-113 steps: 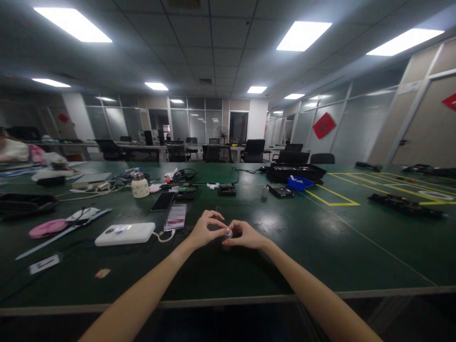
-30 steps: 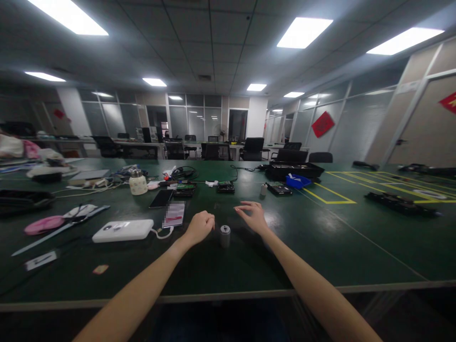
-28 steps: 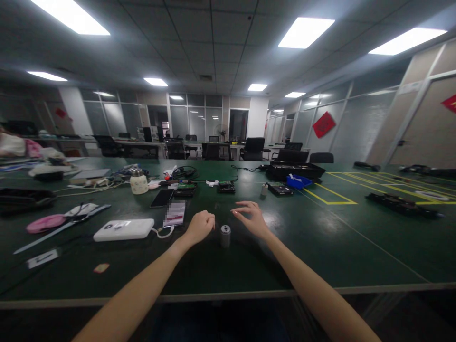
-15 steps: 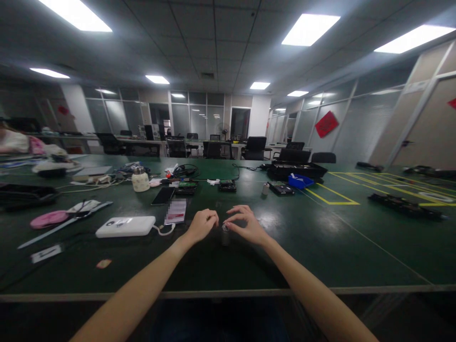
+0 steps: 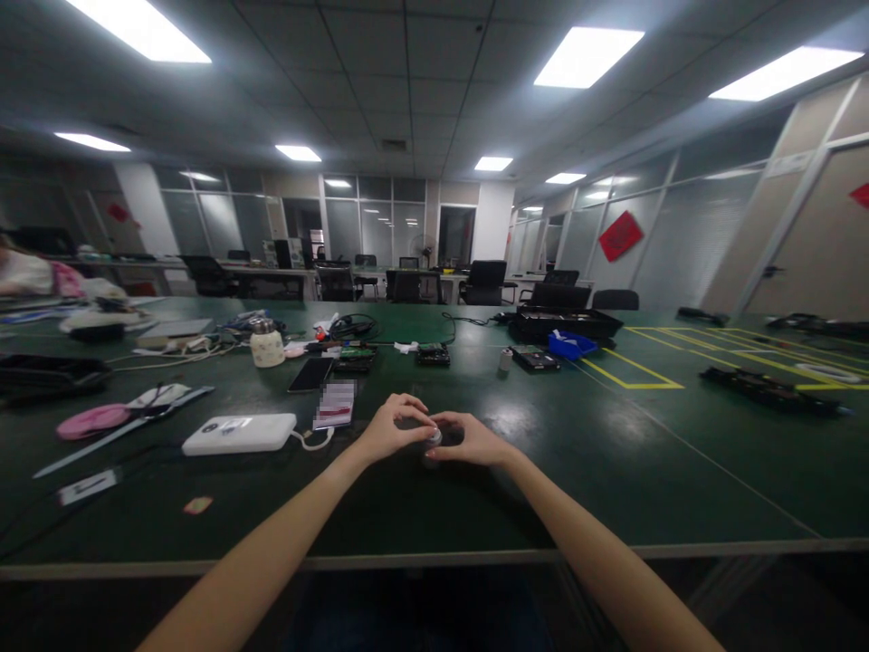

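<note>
A small grey cylinder (image 5: 430,462) stands on the green table in front of me, its pale round top (image 5: 434,436) showing between my hands. My left hand (image 5: 396,429) closes on that top from the left, thumb and forefinger meeting around it. From the other side, the thumb and forefinger of my right hand (image 5: 473,440) curve round the cylinder, the thumb lying across its near side. Fingers cover much of its body. Farther off to the right is a similar small cylinder (image 5: 505,360).
To the left lie a white power bank (image 5: 239,434), a phone with a lit screen (image 5: 335,405) and a dark phone (image 5: 310,375). A patterned bottle (image 5: 267,346), circuit boards (image 5: 433,354) and a blue tray (image 5: 571,345) stand farther back. A person's sleeve (image 5: 25,272) shows far left.
My left hand has moved right, from beside the cylinder onto its top. My right hand's fingers have come down and round it. The top now looks paler and rounder.
</note>
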{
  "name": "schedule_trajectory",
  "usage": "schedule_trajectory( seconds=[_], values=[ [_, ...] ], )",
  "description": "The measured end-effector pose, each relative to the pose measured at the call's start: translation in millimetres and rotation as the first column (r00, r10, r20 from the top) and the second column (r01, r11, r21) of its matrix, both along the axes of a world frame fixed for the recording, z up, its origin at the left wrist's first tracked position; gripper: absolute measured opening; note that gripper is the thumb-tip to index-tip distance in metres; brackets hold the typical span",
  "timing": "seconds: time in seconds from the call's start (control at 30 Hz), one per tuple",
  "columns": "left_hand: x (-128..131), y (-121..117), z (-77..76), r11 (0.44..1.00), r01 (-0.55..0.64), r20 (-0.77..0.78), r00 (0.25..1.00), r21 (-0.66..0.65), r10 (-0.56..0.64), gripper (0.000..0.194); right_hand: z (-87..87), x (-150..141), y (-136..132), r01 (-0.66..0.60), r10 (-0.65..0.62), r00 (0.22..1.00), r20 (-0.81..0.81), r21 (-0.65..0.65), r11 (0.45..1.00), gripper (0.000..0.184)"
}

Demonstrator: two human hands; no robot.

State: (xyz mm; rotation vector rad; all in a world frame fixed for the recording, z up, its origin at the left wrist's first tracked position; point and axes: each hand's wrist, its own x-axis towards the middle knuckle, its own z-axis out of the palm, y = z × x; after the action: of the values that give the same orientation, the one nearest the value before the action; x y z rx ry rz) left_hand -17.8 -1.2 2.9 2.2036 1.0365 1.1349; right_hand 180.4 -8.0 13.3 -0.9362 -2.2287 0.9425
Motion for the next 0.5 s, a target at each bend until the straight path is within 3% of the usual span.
schedule_trajectory(
  seconds=[0.17,0.3,0.4,0.5],
  values=[
    [0,3,-1.3,0.998,-0.054,0.024,0.998,0.046,0.053,0.013,-2.5,-2,1,-0.025,0.022,0.999,-0.042,-0.085,0.996,0.045],
    [-7,21,-11.5,0.926,-0.346,0.027,0.938,0.151,0.346,0.02,-1.3,-2,0,-0.024,0.02,0.999,-0.035,-0.11,0.994,0.042],
    [-17,35,-23.4,0.867,-0.458,-0.112,0.868,0.196,0.483,0.019,0.1,-2,-1,-0.024,0.02,0.999,-0.038,-0.116,0.993,0.042],
    [-23,44,-33.5,0.856,-0.482,-0.247,0.821,0.185,0.515,0.019,-0.1,-2,-1,-0.021,0.016,0.999,-0.042,-0.119,0.993,0.042]
  ],
)
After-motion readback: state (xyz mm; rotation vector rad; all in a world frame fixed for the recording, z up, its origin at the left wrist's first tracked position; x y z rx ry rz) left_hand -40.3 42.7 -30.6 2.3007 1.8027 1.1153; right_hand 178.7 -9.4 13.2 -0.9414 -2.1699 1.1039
